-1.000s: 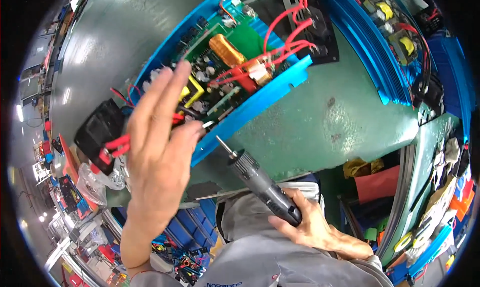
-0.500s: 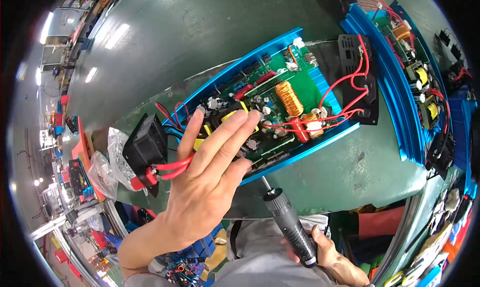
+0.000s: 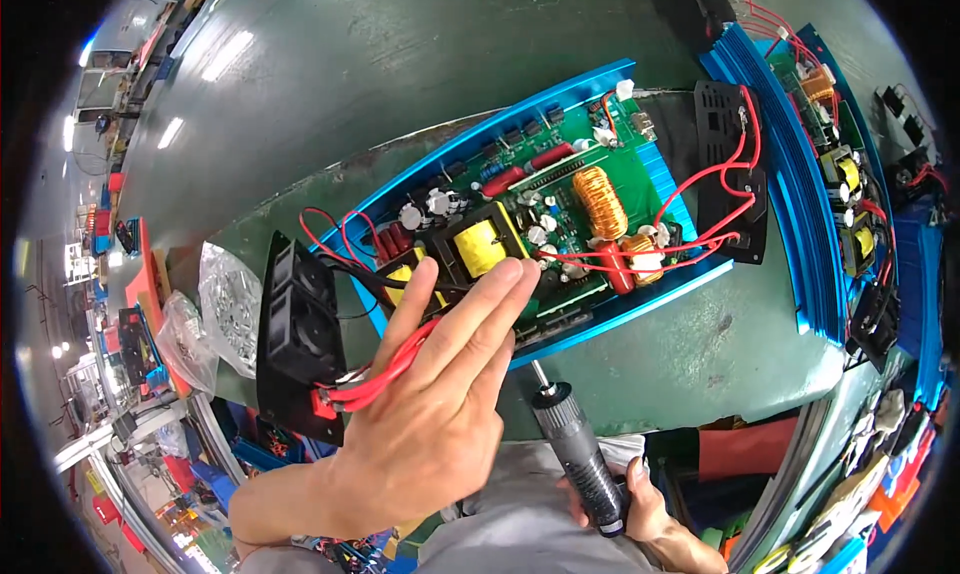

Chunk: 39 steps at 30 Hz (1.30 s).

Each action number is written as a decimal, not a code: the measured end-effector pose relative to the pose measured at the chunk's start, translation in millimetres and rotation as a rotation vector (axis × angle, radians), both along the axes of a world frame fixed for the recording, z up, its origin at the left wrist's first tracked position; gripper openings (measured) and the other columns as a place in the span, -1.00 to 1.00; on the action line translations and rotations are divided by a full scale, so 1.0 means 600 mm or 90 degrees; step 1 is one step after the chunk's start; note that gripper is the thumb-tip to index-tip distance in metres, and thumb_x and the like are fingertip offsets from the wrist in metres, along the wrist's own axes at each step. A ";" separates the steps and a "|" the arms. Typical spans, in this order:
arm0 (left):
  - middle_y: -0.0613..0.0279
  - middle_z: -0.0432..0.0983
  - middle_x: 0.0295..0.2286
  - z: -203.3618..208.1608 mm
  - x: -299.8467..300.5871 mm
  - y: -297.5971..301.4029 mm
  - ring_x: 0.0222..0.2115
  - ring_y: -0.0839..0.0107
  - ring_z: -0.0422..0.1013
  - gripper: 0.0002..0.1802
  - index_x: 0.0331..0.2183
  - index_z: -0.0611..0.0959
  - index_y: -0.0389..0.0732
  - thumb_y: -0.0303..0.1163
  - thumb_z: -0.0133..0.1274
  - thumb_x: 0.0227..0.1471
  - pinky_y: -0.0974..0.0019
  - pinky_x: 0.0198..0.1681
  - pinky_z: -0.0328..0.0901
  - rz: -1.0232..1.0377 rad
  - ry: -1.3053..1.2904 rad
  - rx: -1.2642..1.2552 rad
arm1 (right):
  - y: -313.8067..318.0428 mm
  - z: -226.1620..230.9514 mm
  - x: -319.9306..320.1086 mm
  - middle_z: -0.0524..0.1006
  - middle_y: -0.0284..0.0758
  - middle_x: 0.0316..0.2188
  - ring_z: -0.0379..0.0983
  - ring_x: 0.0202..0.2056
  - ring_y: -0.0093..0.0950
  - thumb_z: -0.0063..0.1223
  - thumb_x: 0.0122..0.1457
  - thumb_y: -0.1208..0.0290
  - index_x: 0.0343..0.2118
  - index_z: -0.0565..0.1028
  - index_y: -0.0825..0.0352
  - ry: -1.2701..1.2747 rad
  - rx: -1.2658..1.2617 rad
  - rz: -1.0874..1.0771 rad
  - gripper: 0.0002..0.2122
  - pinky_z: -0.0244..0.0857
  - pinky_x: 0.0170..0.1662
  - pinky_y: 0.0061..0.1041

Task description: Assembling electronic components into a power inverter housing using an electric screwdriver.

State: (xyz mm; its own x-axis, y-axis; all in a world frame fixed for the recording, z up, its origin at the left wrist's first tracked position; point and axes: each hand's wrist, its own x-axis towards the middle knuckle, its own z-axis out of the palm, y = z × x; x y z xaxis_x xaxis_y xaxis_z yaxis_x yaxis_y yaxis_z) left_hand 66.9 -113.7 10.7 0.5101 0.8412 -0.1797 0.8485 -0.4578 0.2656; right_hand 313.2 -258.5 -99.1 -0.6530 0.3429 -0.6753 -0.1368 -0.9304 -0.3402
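A blue metal housing [image 3: 460, 154] lies at a slant on the bench, with a green circuit board [image 3: 640, 179] inside. The board carries a copper coil [image 3: 600, 204], yellow transformers and red wires. My left hand [image 3: 425, 414] rests over the housing's near left part, fingers stretched out, fingertips above the board; thick red cables pass by its fingers from a black fan panel [image 3: 300, 324]. My right hand [image 3: 640, 509] grips a black electric screwdriver [image 3: 580, 459] near its rear end. The screwdriver's bit meets the near side wall of the housing; the screw, if any, is hidden.
A black end plate [image 3: 735, 174] is wired to the housing's right end. Another blue housing [image 3: 780, 174] with a board stands farther right. Clear plastic bags [image 3: 228, 304] holding small parts lie left of the fan panel. A red bin [image 3: 755, 449] is below the bench edge.
The housing appears slightly lower and to the right in view. My left hand has slid back toward me, uncovering the yellow transformer. The fan panel has turned, showing both fans. The screwdriver stays at the near wall.
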 end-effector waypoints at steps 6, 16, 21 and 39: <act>0.14 0.40 0.16 -0.017 -0.006 -0.009 0.22 0.23 0.27 -0.55 -0.08 0.58 -0.42 -0.61 0.22 -0.09 -0.11 0.29 0.10 0.017 -0.044 0.048 | -0.010 -0.011 -0.002 0.54 -0.26 -0.41 0.45 -0.41 -0.56 -0.43 0.25 -0.41 0.13 0.35 0.50 -0.057 0.145 -0.019 -0.12 0.33 -0.29 -0.55; -0.07 0.34 0.17 -0.054 -0.027 -0.060 0.26 0.08 0.20 -0.55 -0.03 0.58 -0.48 -0.51 0.06 0.00 -0.17 0.30 0.12 -0.028 0.010 0.229 | -0.017 -0.012 0.007 0.50 -0.29 -0.58 0.39 -0.60 -0.55 -0.53 0.29 -0.33 -0.07 0.39 0.48 -0.265 0.333 -0.008 -0.22 0.26 -0.52 -0.56; 0.00 0.44 0.11 -0.059 -0.058 -0.152 0.19 0.12 0.32 -0.61 -0.05 0.64 -0.30 -0.41 0.09 0.05 -0.01 0.27 0.20 -0.113 -0.124 0.217 | -0.040 -0.005 0.008 0.49 -0.34 -0.56 0.41 -0.57 -0.56 -0.56 0.28 -0.38 -0.04 0.38 0.45 -0.302 0.347 -0.043 -0.19 0.26 -0.51 -0.58; 0.04 0.52 -0.25 -0.143 -0.375 -0.211 -0.24 0.12 0.47 -0.76 -0.08 0.60 -0.26 -0.45 0.01 0.23 0.22 -0.12 0.34 0.402 0.052 0.367 | -0.061 0.012 -0.030 0.57 -0.17 -0.36 0.55 -0.31 -0.24 -0.32 0.41 0.19 0.19 0.32 0.34 -0.299 0.492 0.074 -0.58 0.36 -0.18 -0.29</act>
